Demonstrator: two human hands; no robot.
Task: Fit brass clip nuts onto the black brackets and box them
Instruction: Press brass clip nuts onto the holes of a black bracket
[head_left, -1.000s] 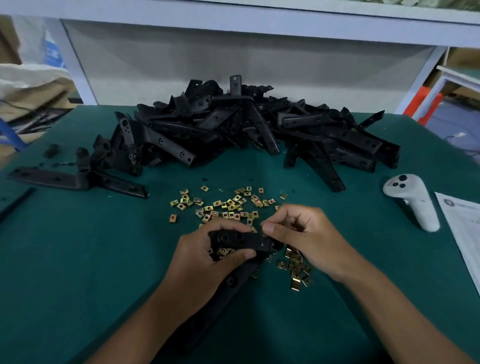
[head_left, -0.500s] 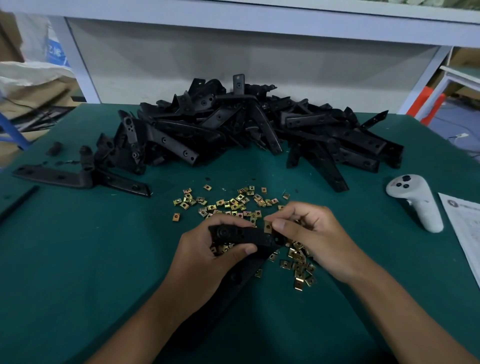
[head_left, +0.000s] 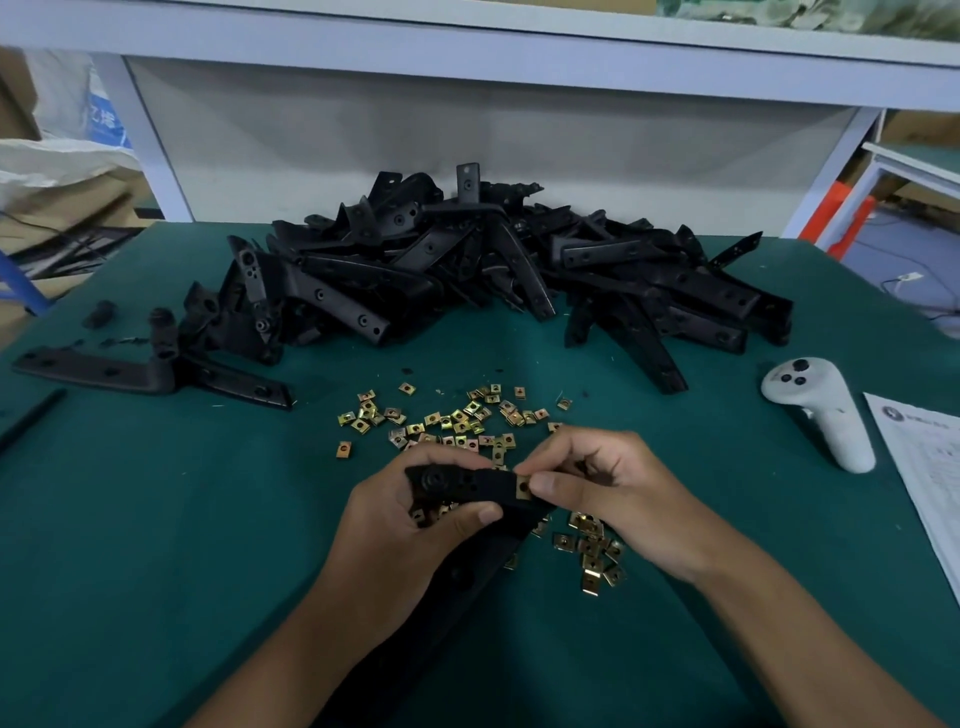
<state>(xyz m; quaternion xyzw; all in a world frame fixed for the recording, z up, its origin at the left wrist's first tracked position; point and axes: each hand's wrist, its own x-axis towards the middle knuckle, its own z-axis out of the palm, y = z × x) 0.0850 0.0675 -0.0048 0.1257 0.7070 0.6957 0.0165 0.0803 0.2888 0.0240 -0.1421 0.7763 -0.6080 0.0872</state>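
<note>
My left hand grips a black bracket just above the green table, its long arm running down toward me under my wrist. My right hand pinches a brass clip nut between thumb and forefinger, and the nut sits on the bracket's right end. Several loose brass clip nuts lie scattered behind my hands, with more below my right hand. A big heap of black brackets fills the back of the table.
A lone black bracket lies flat at the left. A white handheld controller rests at the right beside a printed sheet. A white shelf frame stands behind the table. No box is in view.
My right hand has brought the brass clip nut from near the bracket's top edge onto its right end. My left hand keeps the same grip.
</note>
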